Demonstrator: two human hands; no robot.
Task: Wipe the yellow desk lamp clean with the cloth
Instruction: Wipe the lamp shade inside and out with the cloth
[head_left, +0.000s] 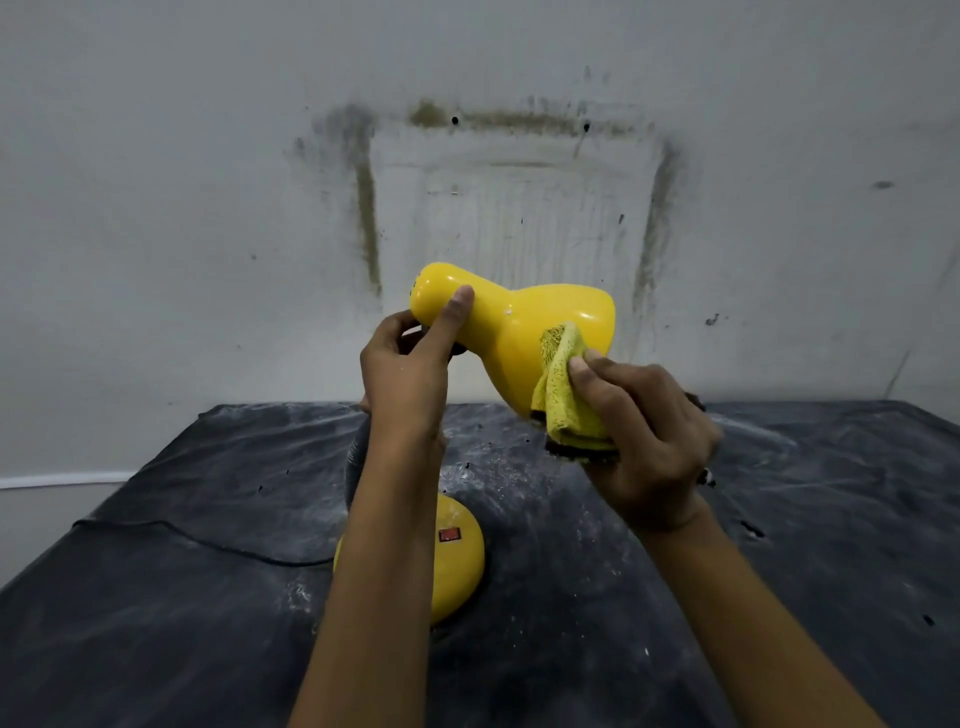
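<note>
Lamp shade (519, 332), glossy yellow, sits near the middle of the head view, tilted so its narrow closed end points toward ten o'clock and its flared mouth toward four o'clock; it is raised above the dark table (779, 545), in front of a stained grey wall (208, 182). The left hand (405, 374) is closed on the narrow end of the shade, thumb laid along the near face and the fingers curled behind; its forearm runs down to six o'clock and hides most of the lamp's neck. At four o'clock from the shade's centre, the right hand (649, 436) grips a bunched yellow cloth (563, 395), fingers folded around it and the thumb pressing a fold of it against the wide part of the shade, just by the rim; the lower part of the cloth hangs over the shade's mouth, and a dark layer shows at its bottom edge. The lamp base (460, 561), a yellow dome with a red switch (450, 534) on top, rests on the table at six o'clock from the shade, partly behind the left forearm; a black cord (208, 543) trails from it toward nine o'clock across the table; the dark surface is smeared with pale dust, thickest around the base and under the shade.
</note>
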